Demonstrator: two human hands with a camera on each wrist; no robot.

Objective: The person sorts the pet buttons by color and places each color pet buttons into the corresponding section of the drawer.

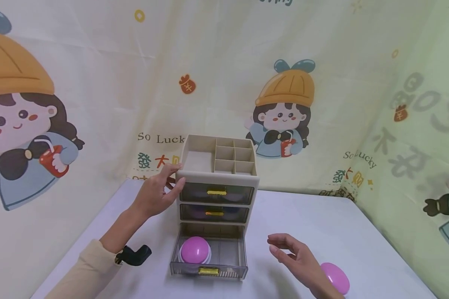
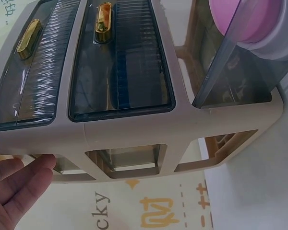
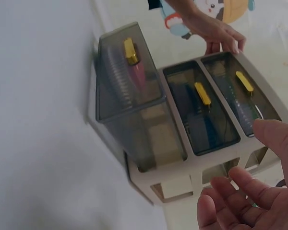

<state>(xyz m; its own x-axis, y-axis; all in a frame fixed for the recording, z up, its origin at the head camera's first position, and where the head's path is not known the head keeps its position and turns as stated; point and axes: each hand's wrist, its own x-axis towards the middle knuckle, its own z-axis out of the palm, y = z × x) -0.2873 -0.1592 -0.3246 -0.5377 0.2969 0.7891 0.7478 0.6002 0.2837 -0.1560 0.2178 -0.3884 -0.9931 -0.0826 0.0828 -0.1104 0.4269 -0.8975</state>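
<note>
A beige desktop drawer organizer point(image 1: 218, 179) stands on the table with its bottom drawer point(image 1: 228, 253) pulled out. In that drawer, on the left, sits a pink dome with a white base point(image 1: 195, 250). My left hand point(image 1: 157, 191) rests with its fingers against the organizer's upper left side and corner; the left wrist view shows its fingertips point(image 2: 47, 163) at a side opening. Right of the drawer, my right hand point(image 1: 293, 257) hovers apart from it with loosely bent fingers, holding nothing. Both upper drawers point(image 3: 201, 108) are closed and have yellow handles.
A smooth pink rounded object point(image 1: 335, 277) lies on the white table point(image 1: 299, 216) beside my right wrist, which partly hides it. The organizer's top has divided compartments point(image 1: 235, 155). A printed cloth point(image 1: 217, 50) hangs behind the table.
</note>
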